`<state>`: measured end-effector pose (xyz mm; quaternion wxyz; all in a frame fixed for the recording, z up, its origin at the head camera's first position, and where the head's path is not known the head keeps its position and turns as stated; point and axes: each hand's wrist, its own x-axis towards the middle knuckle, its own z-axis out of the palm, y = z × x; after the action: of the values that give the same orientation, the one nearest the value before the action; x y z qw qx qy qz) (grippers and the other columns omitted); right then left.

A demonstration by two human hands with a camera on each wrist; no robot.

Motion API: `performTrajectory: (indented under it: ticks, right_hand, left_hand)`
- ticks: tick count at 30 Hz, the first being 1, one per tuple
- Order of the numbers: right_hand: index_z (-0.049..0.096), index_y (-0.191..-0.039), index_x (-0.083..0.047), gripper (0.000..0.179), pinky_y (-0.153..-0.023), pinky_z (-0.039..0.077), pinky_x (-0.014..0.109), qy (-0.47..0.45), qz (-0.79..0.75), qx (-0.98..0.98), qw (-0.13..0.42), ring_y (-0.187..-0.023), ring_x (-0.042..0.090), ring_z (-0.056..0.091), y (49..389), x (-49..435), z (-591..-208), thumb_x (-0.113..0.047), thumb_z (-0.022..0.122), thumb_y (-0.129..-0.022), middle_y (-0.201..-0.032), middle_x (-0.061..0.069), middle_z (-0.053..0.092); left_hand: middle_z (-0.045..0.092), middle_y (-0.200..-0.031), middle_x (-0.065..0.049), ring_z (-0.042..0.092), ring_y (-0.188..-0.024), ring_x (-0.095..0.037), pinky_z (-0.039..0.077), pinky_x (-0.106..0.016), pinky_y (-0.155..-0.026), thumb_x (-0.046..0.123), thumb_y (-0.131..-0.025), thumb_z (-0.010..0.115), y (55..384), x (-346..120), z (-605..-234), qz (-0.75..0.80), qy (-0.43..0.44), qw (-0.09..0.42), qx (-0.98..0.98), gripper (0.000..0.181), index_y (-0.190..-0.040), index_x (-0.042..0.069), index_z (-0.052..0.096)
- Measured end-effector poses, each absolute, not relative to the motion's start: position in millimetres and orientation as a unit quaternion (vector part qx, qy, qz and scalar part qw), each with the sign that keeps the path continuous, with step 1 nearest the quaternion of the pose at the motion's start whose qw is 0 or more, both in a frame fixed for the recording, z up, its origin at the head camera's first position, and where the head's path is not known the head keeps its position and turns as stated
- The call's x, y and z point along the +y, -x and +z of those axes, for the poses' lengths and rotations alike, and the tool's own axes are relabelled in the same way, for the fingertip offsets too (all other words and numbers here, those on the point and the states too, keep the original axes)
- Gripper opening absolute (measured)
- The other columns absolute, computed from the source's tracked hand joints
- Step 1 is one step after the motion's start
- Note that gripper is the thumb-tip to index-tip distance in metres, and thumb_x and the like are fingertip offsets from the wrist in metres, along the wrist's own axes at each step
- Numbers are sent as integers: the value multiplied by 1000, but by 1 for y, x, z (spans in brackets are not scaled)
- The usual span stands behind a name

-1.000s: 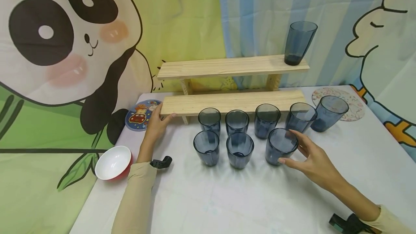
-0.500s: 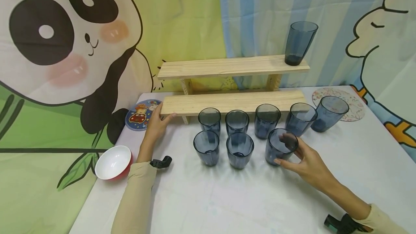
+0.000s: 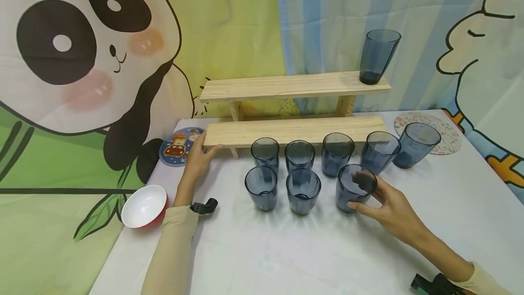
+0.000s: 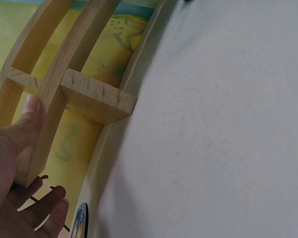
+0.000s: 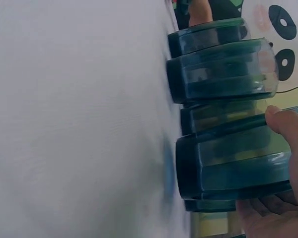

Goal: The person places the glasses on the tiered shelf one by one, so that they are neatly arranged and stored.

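Printed matter: a blue round mat (image 3: 173, 151) bearing a cartoon bear and car is seen beyond the left hand; its finer print is too small to be read. A pale, red-patterned round mat (image 3: 448, 136) is partly hidden by the rightmost glass (image 3: 415, 147).

Containers: nine blue-tinted glasses are counted. One tall glass (image 3: 377, 58) is stood at the right end of the upper board (image 3: 294, 86); five are set in a row before the lower board (image 3: 294, 131), three in a nearer row. The nearer row's right-hand glass (image 3: 354, 191) is gripped, upright, by the right hand (image 3: 395, 215), thumb on the near side, fingers around the far side; its base is seen at tabletop level. The lower board's left end is held between thumb and fingers of the left hand (image 3: 198, 160). A red bowl (image 3: 143, 206) is seen white-lined inside.

Edges: the bowl is placed by the left edge of the white table (image 3: 286, 258). A gap is left between the gripped glass and the nearer row's middle glass (image 3: 303, 192).
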<state>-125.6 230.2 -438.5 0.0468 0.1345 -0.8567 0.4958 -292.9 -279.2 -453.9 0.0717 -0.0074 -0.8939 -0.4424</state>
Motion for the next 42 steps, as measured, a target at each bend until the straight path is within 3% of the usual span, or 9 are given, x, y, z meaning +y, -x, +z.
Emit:
performTrajectory:
  ticks: [1,5,9,17,24,28,33,36,42]
  right_hand:
    - [50,-155,-7,80,-106,40,3,-139,495,-857,43,-141,18,56,125,231,-434,-21,89,-87,-154,21,54]
    - [55,-150,-8,71,-105,42,4,-164,491,-855,26,-130,-12,52,126,233,-406,-19,88,-88,-149,17,58]
    - [58,-146,-6,66,-101,44,4,-175,475,-862,18,-122,-17,55,129,234,-364,-15,88,-88,-142,16,62]
    - [58,-145,-8,64,-96,48,4,-199,452,-868,55,-118,-10,61,167,227,-284,-6,86,-88,-138,11,64]
    - [56,-149,-11,65,-90,51,13,-154,457,-873,70,-111,7,63,248,204,-239,-34,83,-94,-127,4,65]
    - [55,-146,-9,72,-87,47,25,-109,437,-887,103,-102,12,58,294,195,-231,-48,81,-92,-116,-2,63]
    - [57,-120,-15,53,-83,43,34,-50,432,-892,126,-95,14,50,332,192,-235,-55,77,-92,-104,-5,54]
    - [57,-114,-18,51,-86,45,37,-26,434,-892,126,-101,18,52,347,190,-242,-59,76,-91,-104,-6,55]
    - [59,-129,-15,60,-99,48,43,-1,439,-890,124,-121,27,56,363,187,-254,-61,74,-92,-119,-2,61]
  left_hand:
    - [27,-170,-26,29,-156,-46,27,-57,-128,43,-100,73,293,-279,-454,-441,6,71,-895,92,-169,8,22]
    - [26,-171,-25,28,-157,-45,26,-58,-129,46,-99,73,291,-281,-455,-440,-1,72,-895,94,-169,8,22]
    - [25,-171,-26,27,-157,-46,25,-59,-129,46,-100,72,289,-283,-454,-437,-5,69,-897,94,-168,7,22]
    - [26,-171,-25,28,-157,-45,26,-57,-129,45,-100,72,291,-281,-455,-437,-1,69,-897,92,-169,8,22]
    - [24,-172,-25,27,-157,-46,26,-58,-128,50,-100,71,294,-281,-454,-435,-3,68,-898,95,-169,9,20]
    - [24,-172,-24,26,-157,-45,25,-57,-129,50,-100,71,295,-282,-454,-432,-5,70,-899,95,-169,8,21]
    - [25,-171,-24,26,-158,-44,23,-55,-130,49,-99,72,295,-280,-454,-440,4,69,-896,94,-168,7,22]
    - [25,-171,-24,26,-158,-44,23,-57,-130,48,-99,72,294,-280,-454,-440,1,68,-896,94,-168,7,23]
    - [24,-171,-25,26,-157,-46,23,-58,-129,49,-100,71,294,-280,-453,-438,1,65,-896,95,-169,8,21]
